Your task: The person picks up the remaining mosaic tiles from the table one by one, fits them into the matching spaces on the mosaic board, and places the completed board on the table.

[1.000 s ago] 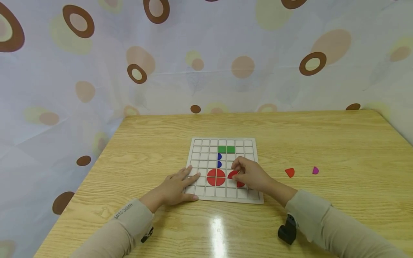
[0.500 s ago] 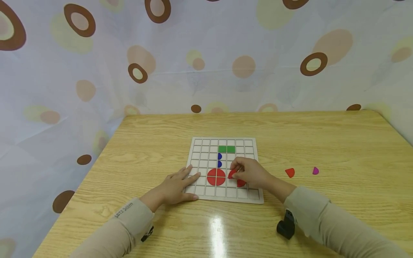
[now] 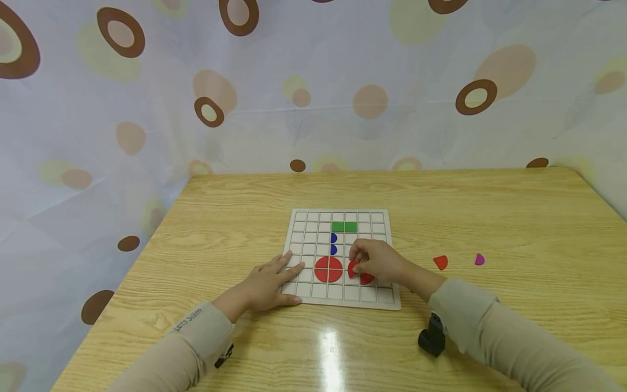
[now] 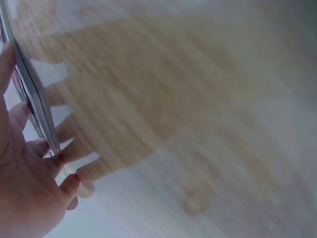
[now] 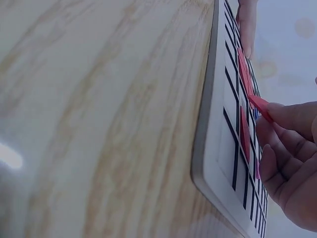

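A white grid board (image 3: 335,293) lies on the wooden table. My left hand (image 3: 266,286) rests with spread fingers on its left edge. Between thumb and fingers, my right hand (image 3: 382,264) pinches a red quarter-circle piece (image 5: 260,106), tilted over the board's right half. Just below it another red piece (image 3: 366,280) lies on the grid, partly hidden by the hand. To the left, several red quarters form a full red circle (image 3: 321,262). Two blue half-circles (image 3: 333,249) sit above that circle, under two green squares (image 3: 338,226). Fingers of the right hand hide some cells.
A loose red quarter piece (image 3: 441,262) and a small purple piece (image 3: 479,259) lie on the table (image 3: 490,218) right of the board. A patterned curtain (image 3: 323,65) hangs behind the table. A black device (image 3: 432,338) is strapped at the right wrist.
The red piece in my right hand has turned and shifted slightly right, toward the red piece on the grid. My left hand stays in place.
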A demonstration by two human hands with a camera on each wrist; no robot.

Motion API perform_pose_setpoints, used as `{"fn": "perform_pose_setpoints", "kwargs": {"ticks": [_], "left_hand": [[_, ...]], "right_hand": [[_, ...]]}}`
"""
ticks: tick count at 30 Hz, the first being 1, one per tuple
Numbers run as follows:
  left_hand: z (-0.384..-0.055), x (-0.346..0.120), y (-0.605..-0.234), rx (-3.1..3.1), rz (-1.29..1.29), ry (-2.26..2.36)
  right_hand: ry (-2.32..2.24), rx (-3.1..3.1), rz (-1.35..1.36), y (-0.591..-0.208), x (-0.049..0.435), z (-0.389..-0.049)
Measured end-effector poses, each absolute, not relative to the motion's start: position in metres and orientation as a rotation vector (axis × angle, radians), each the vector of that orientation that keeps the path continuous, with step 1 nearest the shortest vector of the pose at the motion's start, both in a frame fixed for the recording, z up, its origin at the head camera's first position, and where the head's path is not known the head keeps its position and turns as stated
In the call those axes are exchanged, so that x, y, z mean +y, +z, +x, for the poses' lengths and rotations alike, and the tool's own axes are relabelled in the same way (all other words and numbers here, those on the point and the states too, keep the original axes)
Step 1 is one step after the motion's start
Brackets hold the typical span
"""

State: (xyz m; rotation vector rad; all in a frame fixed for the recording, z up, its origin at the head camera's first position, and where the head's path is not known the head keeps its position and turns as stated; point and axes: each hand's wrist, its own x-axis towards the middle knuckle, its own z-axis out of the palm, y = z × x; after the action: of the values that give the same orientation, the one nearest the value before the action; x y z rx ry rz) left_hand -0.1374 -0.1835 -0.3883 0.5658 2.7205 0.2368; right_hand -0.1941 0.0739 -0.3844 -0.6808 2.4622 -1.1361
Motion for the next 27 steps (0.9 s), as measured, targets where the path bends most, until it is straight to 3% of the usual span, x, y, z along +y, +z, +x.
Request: {"fn": "perform_pose_setpoints", "kwargs": {"ticks": [10,27], "left_hand": [[-0.1367,-0.1834,-0.3860,2.718,0.567,0.236],[-0.1360,-0.1831,-0.3854,2.721,0.580,0.231]], "right_hand": [[-1.088,2.411,-0.847,-0.3789,0.0744,-0.1962],[-0.921,2.435,-0.838,-0.3787,0.0678,-0.1969]]}}
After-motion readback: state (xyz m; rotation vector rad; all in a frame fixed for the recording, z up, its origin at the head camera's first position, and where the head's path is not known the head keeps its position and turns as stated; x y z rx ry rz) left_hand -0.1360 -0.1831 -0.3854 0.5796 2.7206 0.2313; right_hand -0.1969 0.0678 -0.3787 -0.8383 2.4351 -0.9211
